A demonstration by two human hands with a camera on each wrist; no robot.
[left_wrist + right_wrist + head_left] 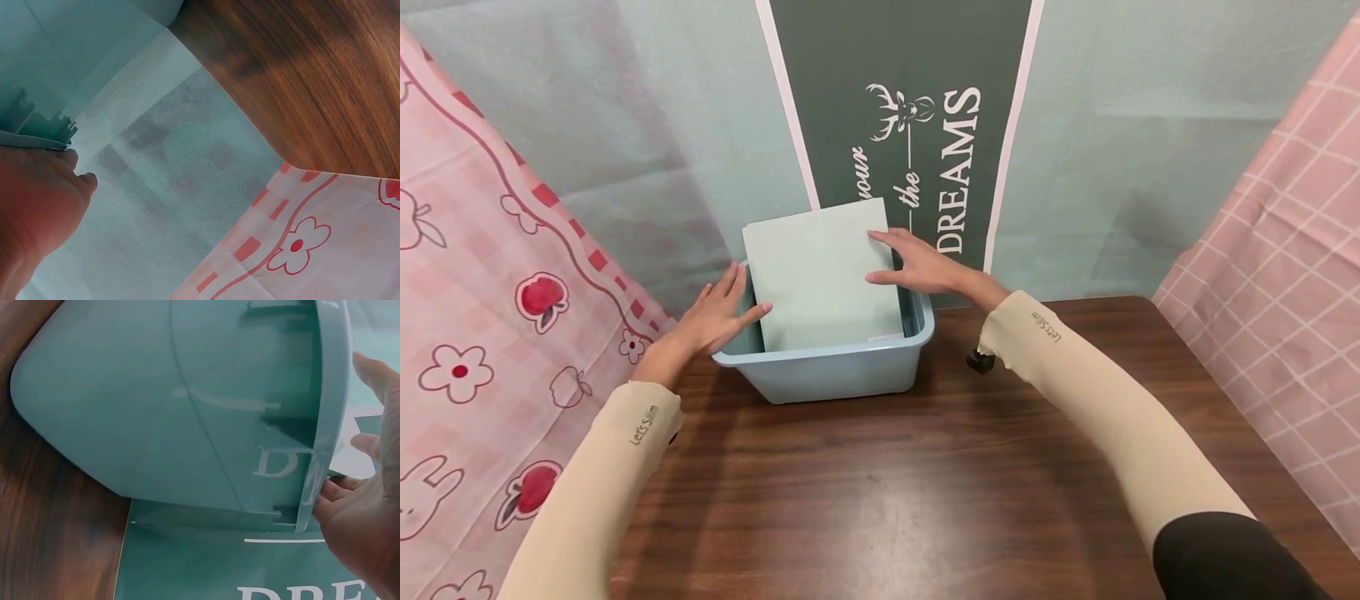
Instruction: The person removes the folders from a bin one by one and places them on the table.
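Observation:
A pale green flat square board [823, 279] leans upright in a light blue plastic basin [831, 375]. A second edge shows behind its top left corner, and a small white label sits low on the right. My left hand [718, 307] is over the basin's left rim, fingers extended and thumb at the board's left edge. At the board's right edge is my right hand [921, 262], its thumb and index finger apart in front of the board. Its other fingers [337, 494] bend beside the basin's rim in the right wrist view. The left fingertips are hidden in the left wrist view.
The basin stands at the back of a brown wooden table [880, 492], against a hanging cloth [895, 50] with lettering and a deer head. Patterned pink cloths hang at the left [467, 275] and right. A small black object [981, 361] lies by the right sleeve.

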